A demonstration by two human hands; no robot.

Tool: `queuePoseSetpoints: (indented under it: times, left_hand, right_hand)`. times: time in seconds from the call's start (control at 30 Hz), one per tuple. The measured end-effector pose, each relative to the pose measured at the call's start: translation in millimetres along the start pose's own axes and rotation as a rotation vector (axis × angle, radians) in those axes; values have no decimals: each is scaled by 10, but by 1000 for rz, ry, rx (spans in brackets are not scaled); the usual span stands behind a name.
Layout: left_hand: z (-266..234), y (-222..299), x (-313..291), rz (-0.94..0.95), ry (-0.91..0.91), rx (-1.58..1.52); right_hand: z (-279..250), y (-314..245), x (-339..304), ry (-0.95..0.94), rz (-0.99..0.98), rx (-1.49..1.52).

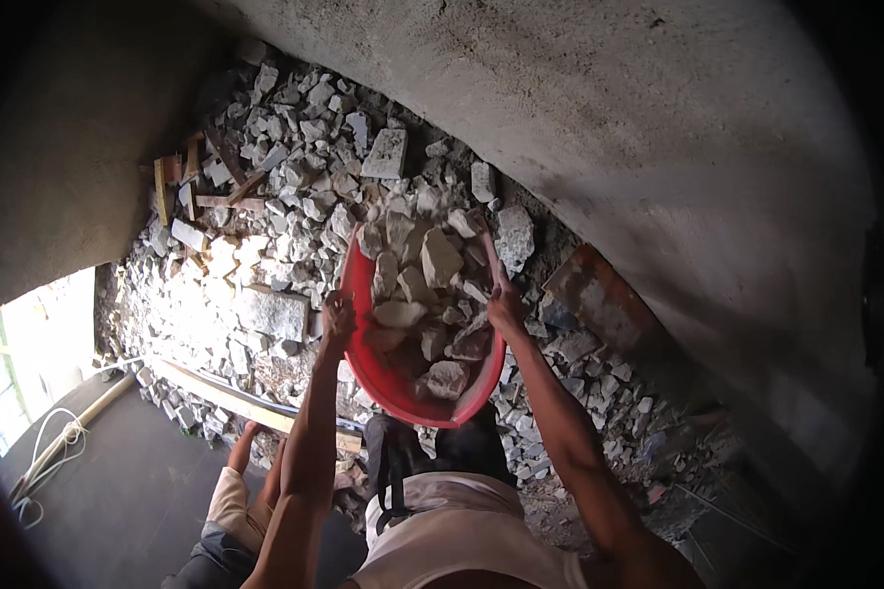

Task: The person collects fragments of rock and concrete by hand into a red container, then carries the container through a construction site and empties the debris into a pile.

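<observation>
In front of my body I have a red scoop-shaped tub (400, 398), its rounded end toward me. Its far end meets the rubble heap (314, 128), and I cannot tell exactly where its edge ends among the stones. Broken stone chunks (440, 257) fill much of it, with smaller pieces and dust near the rounded end. My left hand (339, 319) is closed around the tub's left rim. On the opposite rim, my right hand (505, 308) grips with fingers mostly hidden.
Rough walls (658, 128) rise at the right and left. Wooden scraps (231, 191) lie on the heap at the left. A long plank (226, 395) borders the rubble. Another person (236, 520) is at the lower left, beside a dark floor. A rusty slab (604, 299) leans right.
</observation>
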State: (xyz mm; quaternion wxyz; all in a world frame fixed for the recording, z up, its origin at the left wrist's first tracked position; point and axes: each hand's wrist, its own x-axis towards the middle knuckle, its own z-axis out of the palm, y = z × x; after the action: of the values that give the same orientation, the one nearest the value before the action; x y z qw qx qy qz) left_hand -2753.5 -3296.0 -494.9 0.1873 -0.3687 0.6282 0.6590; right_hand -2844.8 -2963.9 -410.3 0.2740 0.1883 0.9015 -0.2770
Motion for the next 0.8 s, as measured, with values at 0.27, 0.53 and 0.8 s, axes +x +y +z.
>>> queuePoseSetpoints:
  times: [0.27,0.53,0.8]
  left_hand:
    - [367,-140,315,-144,74,-62]
    - [229,-268,310,-145,78,-33]
    - [-266,-891,111,-225,66,-19]
  right_hand:
    - [-21,75,629,-3,-22,-115]
    - [255,243,536,-3,-5,-48]
    - [766,320,174,-80,16,-120]
